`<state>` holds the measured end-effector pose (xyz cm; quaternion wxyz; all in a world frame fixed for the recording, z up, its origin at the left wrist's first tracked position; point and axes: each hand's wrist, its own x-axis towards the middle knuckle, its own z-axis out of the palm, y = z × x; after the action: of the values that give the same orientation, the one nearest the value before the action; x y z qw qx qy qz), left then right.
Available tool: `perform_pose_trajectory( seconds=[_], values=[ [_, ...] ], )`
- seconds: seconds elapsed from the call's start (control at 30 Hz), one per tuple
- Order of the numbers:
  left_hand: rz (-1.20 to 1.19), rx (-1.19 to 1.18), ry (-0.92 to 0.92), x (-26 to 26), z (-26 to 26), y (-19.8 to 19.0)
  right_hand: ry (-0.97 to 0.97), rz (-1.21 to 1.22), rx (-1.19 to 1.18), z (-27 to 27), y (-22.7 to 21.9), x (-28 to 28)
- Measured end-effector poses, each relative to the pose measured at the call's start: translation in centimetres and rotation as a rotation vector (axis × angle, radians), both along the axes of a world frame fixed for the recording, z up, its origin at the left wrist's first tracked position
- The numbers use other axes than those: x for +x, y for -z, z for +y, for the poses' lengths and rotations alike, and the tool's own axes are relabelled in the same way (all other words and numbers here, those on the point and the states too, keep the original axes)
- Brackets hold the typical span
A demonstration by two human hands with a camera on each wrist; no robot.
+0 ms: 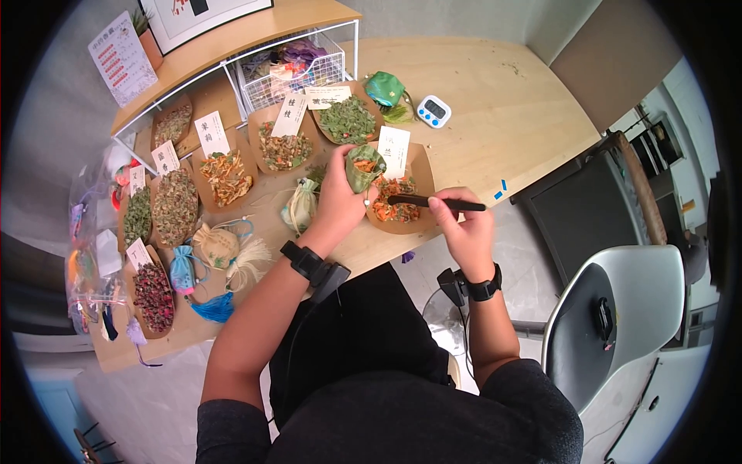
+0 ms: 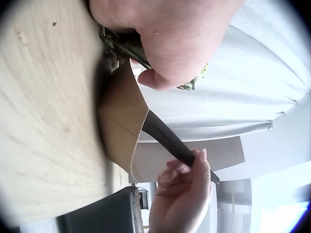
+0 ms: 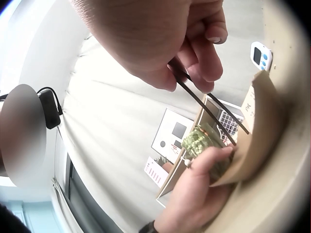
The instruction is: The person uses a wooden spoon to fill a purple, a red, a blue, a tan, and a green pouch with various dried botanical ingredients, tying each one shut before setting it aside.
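Observation:
My left hand (image 1: 340, 197) grips a small green drawstring pouch (image 1: 359, 179), its mouth open and upward, with orange and green dried bits showing inside. In my right hand (image 1: 470, 232) I pinch a pair of dark tweezers (image 1: 452, 204). The right wrist view shows the two slim prongs (image 3: 206, 110) standing apart and reaching down into a brown paper tray (image 1: 421, 166). Orange and green dried herbs (image 1: 388, 210) fill that tray, and the tweezer tips are right at them. A white label card (image 1: 394, 147) stands at the tray's back. The pouch is close over the tray's left side.
Several more paper trays of dried herbs, such as one with rosebuds (image 1: 153, 298), curve along the left. Near them lie a cream pouch (image 1: 300, 206) and a blue pouch (image 1: 182, 271). A green satin pouch (image 1: 385, 89) and white timer (image 1: 433, 111) sit behind; a chair (image 1: 657, 294) stands right.

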<state>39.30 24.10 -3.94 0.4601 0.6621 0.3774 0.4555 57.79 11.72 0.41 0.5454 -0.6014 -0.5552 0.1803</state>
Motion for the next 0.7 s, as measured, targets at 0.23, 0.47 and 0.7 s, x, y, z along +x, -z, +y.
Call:
perform_pose_trajectory(
  seconds=[0.23,0.47,0.7],
  values=[
    [0.028,0.034,0.008,-0.2,0.2,0.2,-0.064,-0.008,-0.053,-1.0,1.3,-0.6],
    [-0.014,0.015,-0.001,0.0,0.1,0.1,-0.022,0.001,0.053,-0.8,2.4,-1.5],
    [0.042,0.026,0.015,-0.2,0.1,0.0,0.068,0.073,0.184,0.7,2.3,-0.2]
  ],
)
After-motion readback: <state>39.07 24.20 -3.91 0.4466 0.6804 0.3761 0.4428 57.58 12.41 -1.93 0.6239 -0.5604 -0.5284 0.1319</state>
